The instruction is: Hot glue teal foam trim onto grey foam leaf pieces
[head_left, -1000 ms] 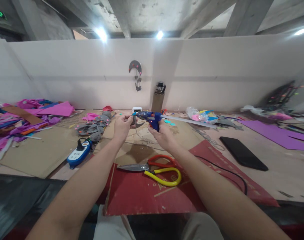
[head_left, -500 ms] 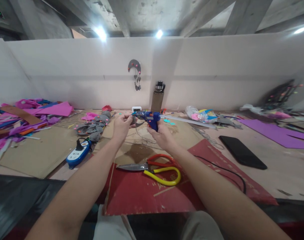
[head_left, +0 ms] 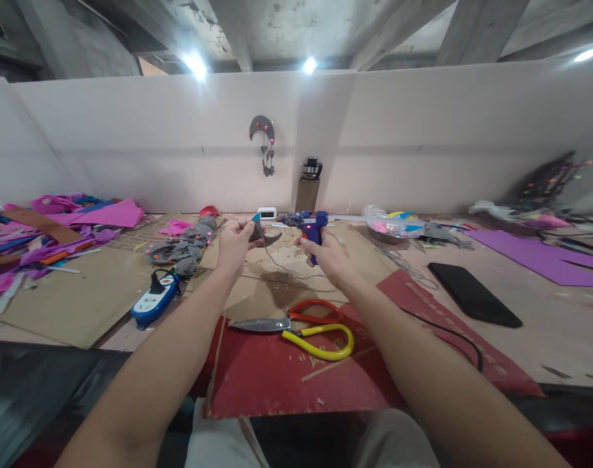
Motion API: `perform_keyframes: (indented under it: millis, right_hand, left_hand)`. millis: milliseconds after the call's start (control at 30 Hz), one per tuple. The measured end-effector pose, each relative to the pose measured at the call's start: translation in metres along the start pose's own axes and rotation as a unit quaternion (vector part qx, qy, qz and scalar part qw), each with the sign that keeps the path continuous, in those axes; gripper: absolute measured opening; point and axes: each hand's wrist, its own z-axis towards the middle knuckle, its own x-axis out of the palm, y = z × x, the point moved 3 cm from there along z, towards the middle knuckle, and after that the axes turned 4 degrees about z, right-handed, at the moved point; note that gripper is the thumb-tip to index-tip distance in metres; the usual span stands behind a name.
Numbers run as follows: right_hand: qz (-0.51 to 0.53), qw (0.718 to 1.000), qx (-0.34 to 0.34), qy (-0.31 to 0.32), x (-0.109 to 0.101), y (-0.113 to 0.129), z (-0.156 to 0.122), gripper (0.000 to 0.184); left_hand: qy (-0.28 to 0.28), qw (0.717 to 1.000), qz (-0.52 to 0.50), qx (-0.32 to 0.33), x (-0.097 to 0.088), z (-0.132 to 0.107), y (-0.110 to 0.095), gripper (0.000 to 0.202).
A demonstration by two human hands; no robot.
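Observation:
My right hand is wrapped round the handle of a blue glue gun, whose nozzle points left. In my left hand, fingers pinch a grey felt crescent with a small blue piece at its top. A thin cord trails down from the crescent. A gap separates the nozzle from the felt. Below both hands, scissors with one red and one yellow handle lie on a red cardboard sheet.
Left are a blue-and-white power strip, grey felt pieces and colourful felt scraps. A bottle and small white clock stand behind. Right lie a black phone and purple felt. A crescent ornament hangs on the wall.
My right hand has drawn the glue gun to the right, away from the felt crescent. More of the crescent now shows in my left hand, which has barely moved.

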Motion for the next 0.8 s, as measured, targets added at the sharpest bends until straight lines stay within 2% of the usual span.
perform_keyframes:
  millis: [67,167,333,400,533,600,700,800]
  right_hand:
    - [0.03,0.998,0.057,-0.017,-0.006,-0.006,0.005,0.014]
    - [0.017,0.99,0.124,-0.061,-0.019,-0.018,0.013,0.011]
    - [-0.146,0.971,0.177,-0.065,-0.04,-0.039,0.021,0.016]
    - [-0.25,0.953,0.153,-0.073,-0.05,-0.039,0.022,0.023]
    - [-0.387,0.914,0.036,-0.114,-0.058,-0.02,0.022,0.026]
    - [-0.356,0.928,-0.012,-0.113,-0.048,-0.009,0.019,0.018]
    - [-0.195,0.978,-0.066,-0.033,-0.012,0.001,0.011,0.013]
    - [-0.012,0.994,-0.076,0.071,0.026,0.0,0.001,0.024]
  left_hand:
    - [0.003,1.0,-0.002,0.003,0.001,-0.001,-0.001,0.015]
    - [0.01,1.0,-0.006,0.005,0.002,-0.002,-0.001,0.014]
    - [0.028,0.999,-0.015,-0.006,0.005,-0.005,-0.002,0.014]
    - [0.032,0.999,-0.015,-0.003,0.007,-0.006,-0.003,0.014]
    - [0.034,0.997,0.04,0.058,0.009,-0.01,-0.008,0.015]
    - [0.035,0.986,0.114,0.117,0.011,-0.015,-0.013,0.016]
    - [0.034,0.945,0.238,0.224,0.016,-0.025,-0.022,0.012]
    - [0.033,0.904,0.308,0.294,0.021,-0.034,-0.027,0.006]
